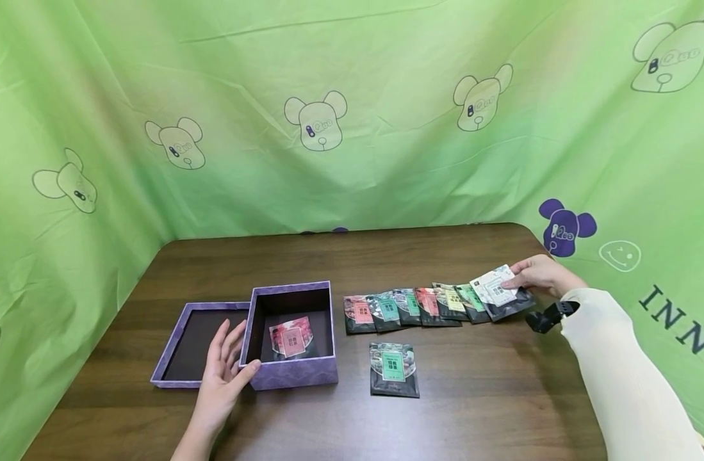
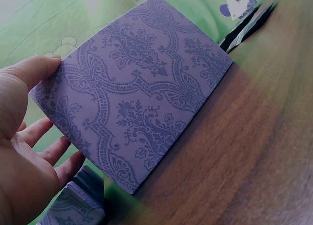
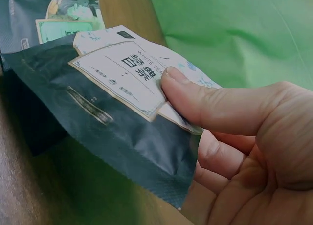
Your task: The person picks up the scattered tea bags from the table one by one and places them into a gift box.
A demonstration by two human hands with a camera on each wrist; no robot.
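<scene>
My right hand (image 1: 540,274) pinches a white-and-black tea sachet (image 1: 496,287) at its right edge, at the right end of the sachet row. In the right wrist view the thumb lies on the white label (image 3: 128,76), marked "WHITE TEA", with fingers underneath. My left hand (image 1: 221,374) holds the open purple box (image 1: 294,373) at its near left corner, thumb at the rim and fingers by the left side. Inside the box lies a red-labelled sachet (image 1: 292,338). The left wrist view shows the box's patterned outer wall (image 2: 142,88).
Overlapping sachets with red, green and yellow labels (image 1: 388,310) form a row right of the box. One green-labelled sachet (image 1: 394,370) lies alone nearer the front. The purple lid (image 1: 175,346) sits left of the box. A green curtain (image 1: 386,179) hangs behind the wooden table (image 1: 473,397).
</scene>
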